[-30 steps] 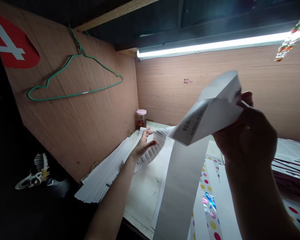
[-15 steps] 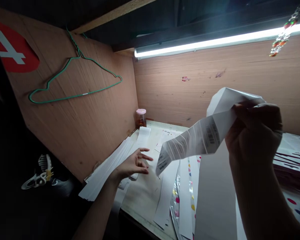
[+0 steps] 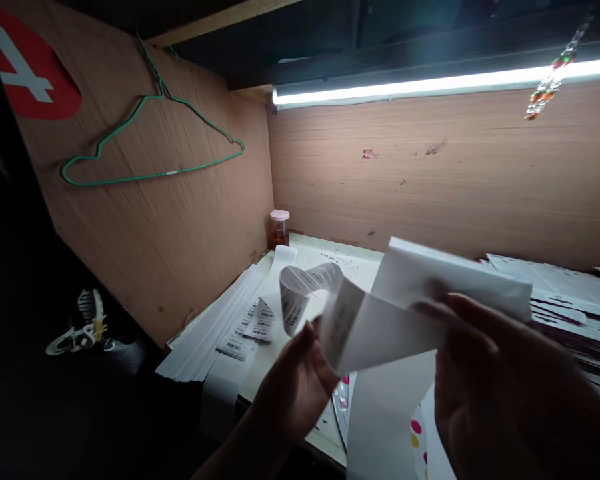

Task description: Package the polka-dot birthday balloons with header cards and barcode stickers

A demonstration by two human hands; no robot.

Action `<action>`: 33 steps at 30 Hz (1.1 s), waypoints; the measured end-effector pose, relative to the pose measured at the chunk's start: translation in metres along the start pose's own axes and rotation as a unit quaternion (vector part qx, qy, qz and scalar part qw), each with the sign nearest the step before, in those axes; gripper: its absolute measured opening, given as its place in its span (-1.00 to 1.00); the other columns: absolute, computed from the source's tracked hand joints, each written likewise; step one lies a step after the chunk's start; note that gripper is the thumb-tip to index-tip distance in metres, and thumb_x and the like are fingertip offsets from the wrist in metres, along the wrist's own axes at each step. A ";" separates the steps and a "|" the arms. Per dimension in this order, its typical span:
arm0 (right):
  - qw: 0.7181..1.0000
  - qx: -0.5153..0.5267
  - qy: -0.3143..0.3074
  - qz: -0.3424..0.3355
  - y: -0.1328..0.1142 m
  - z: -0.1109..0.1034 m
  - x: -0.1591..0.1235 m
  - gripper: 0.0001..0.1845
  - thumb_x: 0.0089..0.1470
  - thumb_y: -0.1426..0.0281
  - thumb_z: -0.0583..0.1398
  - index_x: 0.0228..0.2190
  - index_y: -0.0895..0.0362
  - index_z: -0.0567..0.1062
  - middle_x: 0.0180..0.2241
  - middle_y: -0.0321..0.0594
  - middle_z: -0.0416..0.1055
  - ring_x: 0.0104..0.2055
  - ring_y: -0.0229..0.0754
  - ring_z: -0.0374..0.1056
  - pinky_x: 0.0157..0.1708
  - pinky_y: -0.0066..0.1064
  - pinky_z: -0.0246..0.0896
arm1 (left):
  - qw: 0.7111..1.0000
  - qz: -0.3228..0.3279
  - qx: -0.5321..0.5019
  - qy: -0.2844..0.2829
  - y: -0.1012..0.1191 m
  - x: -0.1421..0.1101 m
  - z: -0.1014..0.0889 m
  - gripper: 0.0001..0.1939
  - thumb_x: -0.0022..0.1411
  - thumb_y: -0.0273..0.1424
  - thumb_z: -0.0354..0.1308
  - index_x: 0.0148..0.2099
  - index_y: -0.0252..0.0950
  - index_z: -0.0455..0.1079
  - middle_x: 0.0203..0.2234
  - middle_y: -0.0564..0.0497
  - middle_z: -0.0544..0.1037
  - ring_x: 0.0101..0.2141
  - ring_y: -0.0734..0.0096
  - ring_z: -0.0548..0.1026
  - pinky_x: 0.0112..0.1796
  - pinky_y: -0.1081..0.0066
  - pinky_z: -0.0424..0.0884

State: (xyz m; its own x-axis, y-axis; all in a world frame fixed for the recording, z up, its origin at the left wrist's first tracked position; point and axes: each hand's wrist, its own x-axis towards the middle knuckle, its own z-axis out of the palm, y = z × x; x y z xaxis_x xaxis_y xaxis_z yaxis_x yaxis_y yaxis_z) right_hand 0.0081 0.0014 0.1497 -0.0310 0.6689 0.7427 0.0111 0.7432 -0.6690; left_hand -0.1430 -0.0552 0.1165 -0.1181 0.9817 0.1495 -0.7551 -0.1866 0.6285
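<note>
At the lower right of the frame, the right hand (image 3: pixel 500 377) has its grip clamped on the folded label strip (image 3: pixel 385 337), which runs leftward to a printed loop nearer the left hand (image 3: pixel 297 390), whose hold I cannot tell.

Curled label strip (image 3: pixel 385 337) too blurred to read, right fingers (image 3: pixel 473 320) blurred, paper stack (image 3: pixel 575 293) cut off by right edge

The left hand (image 3: pixel 300 390) is bare, and so is the visible stretch of forearm (image 3: pixel 247 443) behind it. The right hand (image 3: pixel 480 373) is bare as well (shadow and blur hide its finer detail).
</note>
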 end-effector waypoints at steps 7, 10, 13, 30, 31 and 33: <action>0.828 0.068 -0.478 0.284 -0.004 -0.014 -0.045 -0.46 0.23 -0.01 0.02 -0.10 0.12 0.54 -0.71 -0.35 0.31 -0.66 -0.33 0.24 -0.65 -0.56 0.14 | 0.953 0.247 0.111 0.137 0.087 -0.007 -0.033 -0.59 -0.03 -0.55 0.42 -0.09 -0.28 0.48 -0.32 0.06 0.61 -0.34 0.49 0.56 -0.30 0.59 0.47; 0.867 0.066 -0.445 0.215 -0.011 0.005 -0.024 -0.54 0.22 0.04 0.05 -0.28 0.11 0.58 -0.62 -0.29 0.35 -0.58 -0.31 0.27 -0.59 -0.53 0.16 | 0.948 0.263 0.120 0.131 0.113 -0.018 -0.036 -0.64 0.08 -0.50 0.34 -0.04 -0.23 0.46 -0.32 0.10 0.58 -0.42 0.58 0.52 -0.38 0.62 0.45; 0.900 0.132 -0.398 0.115 -0.019 0.040 -0.016 -0.69 0.13 0.12 0.19 -0.30 0.10 0.55 -0.37 -0.18 0.47 -0.33 -0.20 0.40 -0.34 -0.41 0.33 | 0.937 0.275 0.120 0.176 0.105 -0.032 -0.037 -0.65 0.05 -0.49 0.37 -0.09 -0.16 0.44 -0.38 0.17 0.53 -0.45 0.62 0.48 -0.36 0.61 0.44; 0.691 0.315 -0.571 0.312 0.018 0.102 -0.088 -0.28 0.10 -0.21 -0.03 -0.18 0.15 0.49 -0.28 -0.10 0.48 -0.22 -0.07 0.41 -0.14 -0.22 0.28 | 0.936 0.206 0.123 0.259 0.042 -0.105 -0.087 -0.27 -0.03 -0.35 0.44 0.16 -0.08 0.22 -0.35 0.14 0.55 -0.39 0.49 0.53 -0.32 0.54 0.42; 0.655 0.368 -0.544 0.373 0.023 0.104 -0.092 -0.19 0.10 -0.24 -0.10 -0.11 0.18 0.47 -0.25 -0.05 0.48 -0.19 -0.05 0.43 -0.13 -0.19 0.30 | 0.942 0.185 0.118 0.253 0.032 -0.111 -0.093 -0.29 -0.04 -0.34 0.45 0.14 -0.07 0.24 -0.30 0.12 0.56 -0.36 0.46 0.55 -0.30 0.53 0.43; 0.638 0.417 -0.486 0.428 0.031 0.112 -0.098 -0.20 0.14 -0.19 -0.07 0.04 0.20 0.38 -0.19 0.00 0.48 -0.17 -0.04 0.45 -0.15 -0.18 0.33 | 0.952 0.132 0.118 0.252 0.006 -0.122 -0.105 -0.33 -0.04 -0.37 0.45 0.09 -0.04 0.25 -0.19 0.08 0.56 -0.22 0.36 0.56 -0.21 0.48 0.44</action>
State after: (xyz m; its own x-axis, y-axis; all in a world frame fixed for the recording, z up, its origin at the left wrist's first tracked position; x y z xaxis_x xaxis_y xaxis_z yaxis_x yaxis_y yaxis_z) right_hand -0.1010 -0.0426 0.0532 -0.9797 0.2007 -0.0035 -0.0837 -0.4243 -0.9016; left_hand -0.2007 -0.1719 0.0215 -0.6221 0.7826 -0.0217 -0.4978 -0.3740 0.7825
